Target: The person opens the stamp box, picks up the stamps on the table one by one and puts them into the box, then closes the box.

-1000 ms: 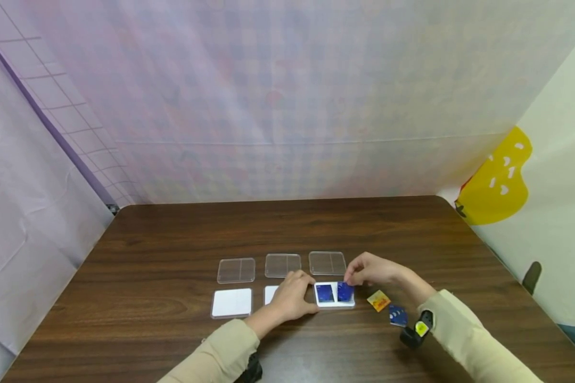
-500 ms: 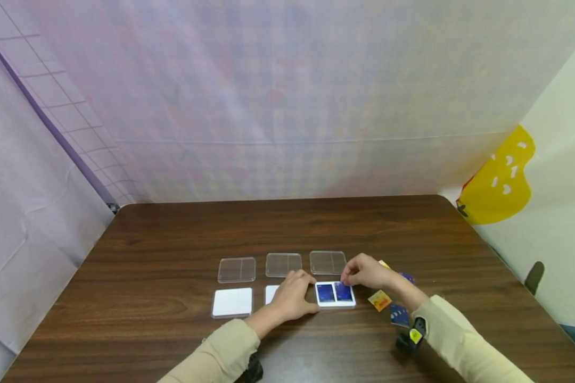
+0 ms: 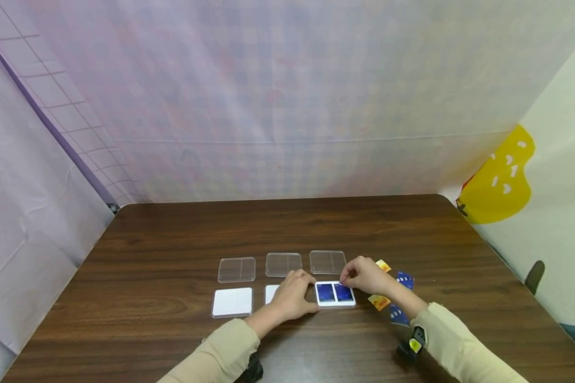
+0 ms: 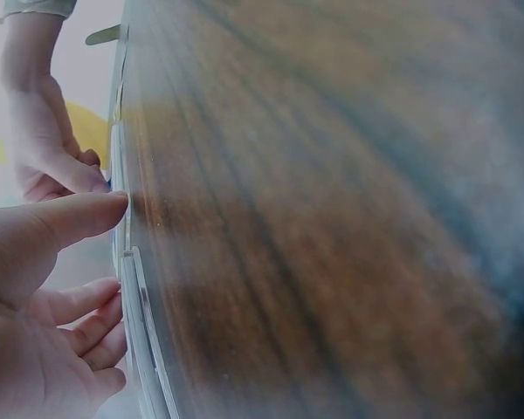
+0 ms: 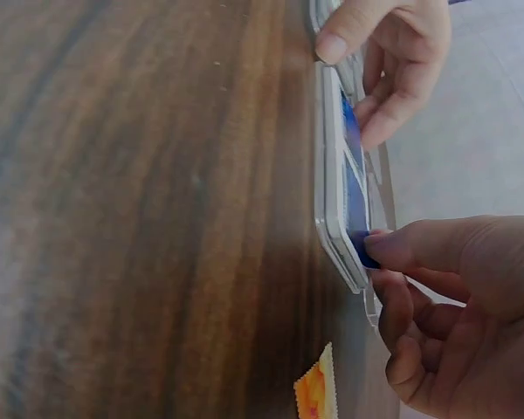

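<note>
A white two-part case (image 3: 336, 305) lies on the table in the head view, with a dark blue stamp in each half. My left hand (image 3: 292, 298) holds its left end, thumb at the near corner and index finger at the far one. My right hand (image 3: 368, 275) pinches the far edge of the right blue stamp (image 3: 343, 293) between thumb and fingers. In the right wrist view this stamp (image 5: 360, 249) sits at the case's end, under the thumb tip. The left blue stamp (image 3: 325, 293) lies flat in its half. The left wrist view shows the case only edge-on.
Three clear lids (image 3: 327, 262) stand in a row behind. Another white case (image 3: 232, 302) is at the left; a further one (image 3: 270, 293) is partly hidden by my left hand. Yellow stamps (image 3: 379, 302) and blue stamps (image 3: 405, 279) lie around my right forearm.
My right hand has shifted slightly left and the right blue stamp, tilted before, now lies straighter in its half. My left hand has stayed put.
</note>
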`<state>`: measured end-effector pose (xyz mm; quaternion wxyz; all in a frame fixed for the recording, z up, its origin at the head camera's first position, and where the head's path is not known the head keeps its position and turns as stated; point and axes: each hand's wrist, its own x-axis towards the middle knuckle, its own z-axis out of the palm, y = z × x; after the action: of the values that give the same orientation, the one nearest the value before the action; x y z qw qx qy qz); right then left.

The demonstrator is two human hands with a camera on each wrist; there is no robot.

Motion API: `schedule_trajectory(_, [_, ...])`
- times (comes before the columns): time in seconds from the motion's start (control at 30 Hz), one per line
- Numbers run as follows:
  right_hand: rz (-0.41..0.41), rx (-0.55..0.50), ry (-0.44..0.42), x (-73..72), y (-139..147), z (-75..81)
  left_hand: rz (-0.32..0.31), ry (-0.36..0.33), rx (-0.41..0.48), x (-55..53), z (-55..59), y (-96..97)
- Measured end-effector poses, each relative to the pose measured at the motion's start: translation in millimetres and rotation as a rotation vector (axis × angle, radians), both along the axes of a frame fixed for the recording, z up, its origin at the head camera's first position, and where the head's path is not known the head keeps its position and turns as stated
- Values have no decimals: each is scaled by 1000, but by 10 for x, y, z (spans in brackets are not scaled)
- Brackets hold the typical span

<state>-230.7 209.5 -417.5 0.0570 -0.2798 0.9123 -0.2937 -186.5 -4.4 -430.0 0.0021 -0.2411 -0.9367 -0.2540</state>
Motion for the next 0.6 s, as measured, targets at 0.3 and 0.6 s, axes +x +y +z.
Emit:
schedule_trajectory(0.3, [-33,3,92,58,-6,-38,-3,-4,-6,-5,5,6])
schedule_trajectory(0.6, [-67,9,118,100,-18,-35,-10,-9,-9,-11,8,-4])
